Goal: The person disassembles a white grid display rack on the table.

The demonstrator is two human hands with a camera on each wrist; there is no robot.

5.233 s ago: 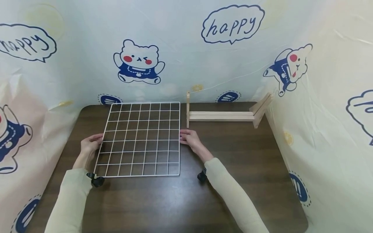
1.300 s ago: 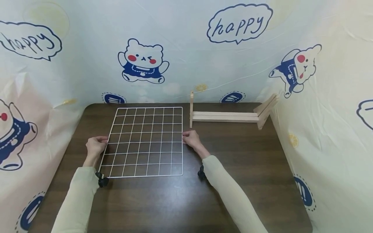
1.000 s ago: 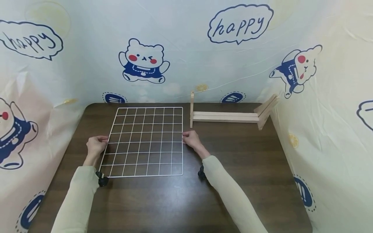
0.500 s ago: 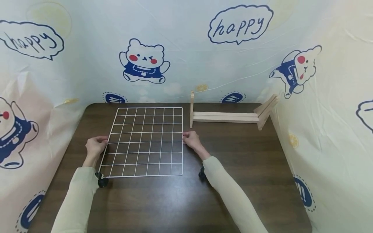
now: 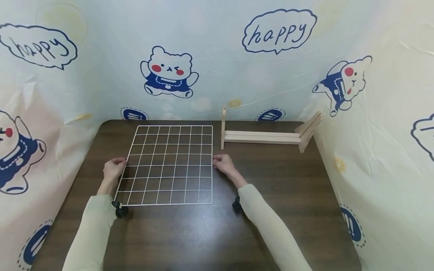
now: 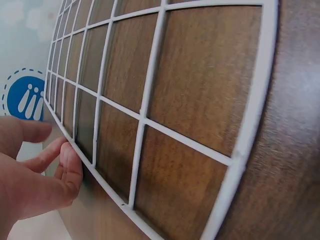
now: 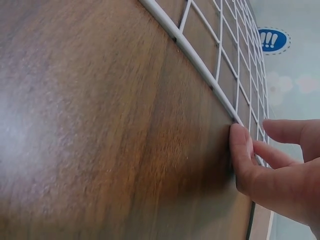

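Observation:
A white wire grid panel (image 5: pixel 166 165) lies on the dark wooden table, left of the middle. My left hand (image 5: pixel 113 169) is at its left edge. In the left wrist view, the fingertips (image 6: pixel 72 155) touch the edge rod from outside, with a finger or thumb apart above it. On the opposite edge my right hand (image 5: pixel 223 164) has its fingertips (image 7: pixel 240 135) against the rod, again without closing round it. Behind the right hand stands a pale wooden frame (image 5: pixel 261 137), with slats between an upright left end and a slanted right end.
The table (image 5: pixel 176 241) has a rounded far edge against a printed cloth backdrop (image 5: pixel 217 67). Cloth also hangs along its left and right sides. The wooden frame's left end stands close to the grid's far right corner.
Since the oldest frame, the grid's far edge has come down in view and the panel now looks flat on the table. Over the last second, the hands have moved only slightly.

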